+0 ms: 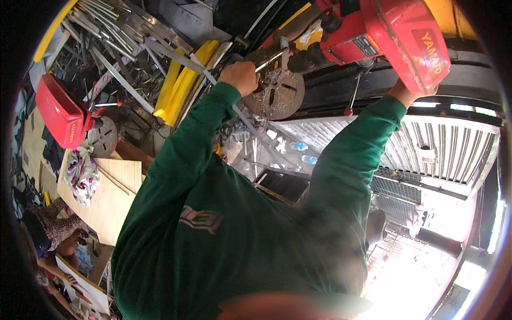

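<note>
A red drill press head juts in at the upper right, its dark chuck above a round slotted table strewn with metal chips. My left hand is closed at the table's left edge around a thin shiny metal rod. The rod's far end reaches a small metal piece close to the chuck. My right hand is raised at the lower right side of the drill head; its fingers are hidden behind the red housing. A feed lever with a red knob hangs between my arms.
Metal bars and yellow angle pieces are heaped at the upper left. A second red drill press stands left, near a wooden board with a patterned cloth. Other people's hands show at the lower left.
</note>
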A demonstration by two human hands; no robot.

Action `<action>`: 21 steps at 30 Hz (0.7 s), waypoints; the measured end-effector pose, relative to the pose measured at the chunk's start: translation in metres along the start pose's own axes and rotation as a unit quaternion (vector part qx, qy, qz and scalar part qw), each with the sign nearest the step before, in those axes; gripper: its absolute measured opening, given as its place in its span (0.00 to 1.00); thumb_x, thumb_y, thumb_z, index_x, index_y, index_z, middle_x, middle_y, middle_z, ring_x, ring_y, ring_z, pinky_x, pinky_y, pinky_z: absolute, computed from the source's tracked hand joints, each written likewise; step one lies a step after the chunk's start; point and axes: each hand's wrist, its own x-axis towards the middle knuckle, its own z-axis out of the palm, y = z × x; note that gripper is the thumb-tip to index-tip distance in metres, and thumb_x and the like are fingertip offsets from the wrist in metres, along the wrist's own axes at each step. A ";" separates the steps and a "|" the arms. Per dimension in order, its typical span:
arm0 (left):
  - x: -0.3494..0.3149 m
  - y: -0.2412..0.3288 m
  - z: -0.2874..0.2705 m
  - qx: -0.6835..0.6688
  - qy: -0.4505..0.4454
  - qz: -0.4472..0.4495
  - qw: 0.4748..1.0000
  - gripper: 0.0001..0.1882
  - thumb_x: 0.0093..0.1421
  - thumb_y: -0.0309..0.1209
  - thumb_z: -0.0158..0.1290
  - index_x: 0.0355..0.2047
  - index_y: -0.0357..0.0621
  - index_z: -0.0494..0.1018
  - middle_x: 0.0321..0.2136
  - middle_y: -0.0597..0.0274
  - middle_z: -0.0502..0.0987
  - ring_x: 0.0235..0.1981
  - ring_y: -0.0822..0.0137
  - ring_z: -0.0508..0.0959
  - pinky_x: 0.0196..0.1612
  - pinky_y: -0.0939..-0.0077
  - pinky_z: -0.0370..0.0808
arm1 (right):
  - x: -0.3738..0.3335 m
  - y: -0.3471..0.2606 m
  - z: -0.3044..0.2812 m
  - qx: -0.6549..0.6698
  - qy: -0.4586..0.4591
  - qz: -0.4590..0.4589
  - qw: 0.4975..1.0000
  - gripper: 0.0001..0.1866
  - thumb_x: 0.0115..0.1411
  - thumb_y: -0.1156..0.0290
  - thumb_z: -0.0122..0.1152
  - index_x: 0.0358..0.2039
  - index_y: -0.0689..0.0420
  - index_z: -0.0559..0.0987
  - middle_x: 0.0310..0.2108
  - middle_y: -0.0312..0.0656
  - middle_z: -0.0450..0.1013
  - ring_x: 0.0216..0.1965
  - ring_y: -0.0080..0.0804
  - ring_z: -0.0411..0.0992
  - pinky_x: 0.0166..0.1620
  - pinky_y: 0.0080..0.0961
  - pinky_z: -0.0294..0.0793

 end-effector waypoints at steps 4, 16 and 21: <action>0.010 0.001 -0.009 0.035 -0.012 0.004 0.999 0.17 0.59 0.42 0.53 0.34 0.39 0.78 0.33 0.43 0.80 0.39 0.44 0.81 0.43 0.52 0.78 | 0.001 0.005 0.005 0.022 0.004 0.004 1.000 0.11 0.60 0.68 0.54 0.31 0.64 0.79 0.33 0.45 0.79 0.29 0.32 0.78 0.30 0.31 0.79; -0.012 -0.010 0.046 -0.015 0.079 0.009 0.997 0.25 0.63 0.48 0.49 0.34 0.33 0.74 0.27 0.38 0.77 0.31 0.41 0.78 0.35 0.48 0.75 | 0.006 0.015 0.006 0.084 0.024 0.044 0.995 0.12 0.59 0.70 0.53 0.30 0.65 0.81 0.34 0.45 0.79 0.27 0.34 0.78 0.31 0.31 0.78; -0.002 -0.015 0.034 -0.019 0.030 0.011 0.999 0.29 0.64 0.52 0.46 0.36 0.31 0.73 0.29 0.38 0.77 0.35 0.39 0.78 0.40 0.50 0.75 | 0.007 0.015 0.008 0.050 0.027 0.025 0.998 0.11 0.58 0.70 0.53 0.26 0.63 0.80 0.31 0.44 0.79 0.25 0.34 0.77 0.30 0.32 0.77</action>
